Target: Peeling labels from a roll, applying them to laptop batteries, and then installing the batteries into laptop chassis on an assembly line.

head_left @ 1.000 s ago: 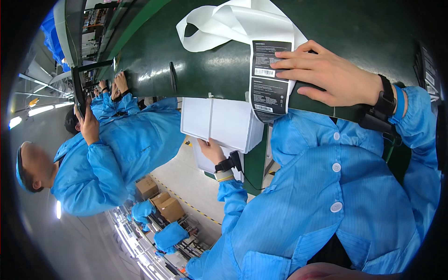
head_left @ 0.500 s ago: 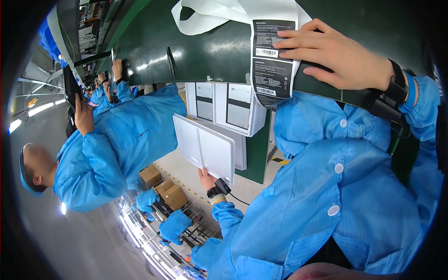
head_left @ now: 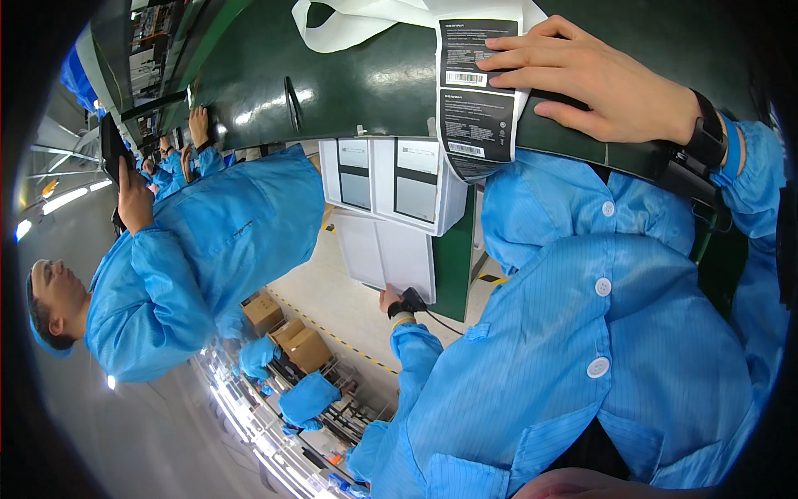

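Observation:
My right hand [head_left: 594, 83] lies palm down with fingers stretched and apart on a strip of black labels [head_left: 476, 125] with white backing. The strip hangs over the edge of the dark green table [head_left: 349, 91]. Lower down, my left hand [head_left: 393, 301] pinches the bottom edge of a flat white tray [head_left: 378, 249] with a ridge across its middle; some of its fingers are hidden. Just above that tray stands a white two-compartment tray [head_left: 453, 208], a flat grey-and-black item [head_left: 418, 187] in one compartment and a similar item [head_left: 355, 175] in the other.
Loose white backing tape [head_left: 353, 29] curls on the table near a slim black tool [head_left: 293, 104]. To the left a co-worker in blue [head_left: 199, 233] holds a dark flat object [head_left: 112, 150]. Cardboard boxes [head_left: 306, 349] and more blue-clad people are beyond.
My left hand has moved slightly right and up with the white tray, which now lies close against the two-compartment tray. My right hand keeps its place on the labels. The whole view shifts slightly.

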`<state>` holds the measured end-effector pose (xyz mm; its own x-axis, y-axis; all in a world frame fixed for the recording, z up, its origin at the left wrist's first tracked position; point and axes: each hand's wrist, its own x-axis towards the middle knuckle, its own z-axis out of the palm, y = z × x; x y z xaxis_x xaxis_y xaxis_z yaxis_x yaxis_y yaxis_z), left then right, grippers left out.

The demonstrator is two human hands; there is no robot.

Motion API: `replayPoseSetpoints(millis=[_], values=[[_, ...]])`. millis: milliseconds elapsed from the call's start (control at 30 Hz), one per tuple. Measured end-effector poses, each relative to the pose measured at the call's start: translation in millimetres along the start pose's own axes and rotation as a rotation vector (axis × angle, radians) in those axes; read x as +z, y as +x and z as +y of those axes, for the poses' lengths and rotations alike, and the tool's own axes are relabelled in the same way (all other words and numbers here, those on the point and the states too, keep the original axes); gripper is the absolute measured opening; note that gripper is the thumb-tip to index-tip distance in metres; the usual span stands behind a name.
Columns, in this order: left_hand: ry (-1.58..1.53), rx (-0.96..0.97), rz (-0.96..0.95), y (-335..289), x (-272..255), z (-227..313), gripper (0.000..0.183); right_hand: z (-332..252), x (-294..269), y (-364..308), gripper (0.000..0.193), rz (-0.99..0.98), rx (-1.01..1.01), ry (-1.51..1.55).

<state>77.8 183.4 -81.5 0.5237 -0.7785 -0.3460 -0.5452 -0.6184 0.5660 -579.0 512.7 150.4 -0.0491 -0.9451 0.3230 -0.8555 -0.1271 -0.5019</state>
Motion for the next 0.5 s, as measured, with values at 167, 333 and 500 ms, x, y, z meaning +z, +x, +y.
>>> replayPoseSetpoints(millis=[167,333,500], values=[[0.184,-0.074,0.076,13.9,0.2,15.4,0.030,1.3,1.6,-1.5,0.047,0.029,-0.034,0.005],[1.474,0.535,-0.107,6.7,20.9,31.6,0.029,-0.8,-2.0,-3.1,0.047,0.011,0.001,0.019],[1.611,0.220,-0.238,27.6,50.4,8.1,0.040,10.9,-6.4,-2.0,0.044,0.048,-0.197,0.005]])
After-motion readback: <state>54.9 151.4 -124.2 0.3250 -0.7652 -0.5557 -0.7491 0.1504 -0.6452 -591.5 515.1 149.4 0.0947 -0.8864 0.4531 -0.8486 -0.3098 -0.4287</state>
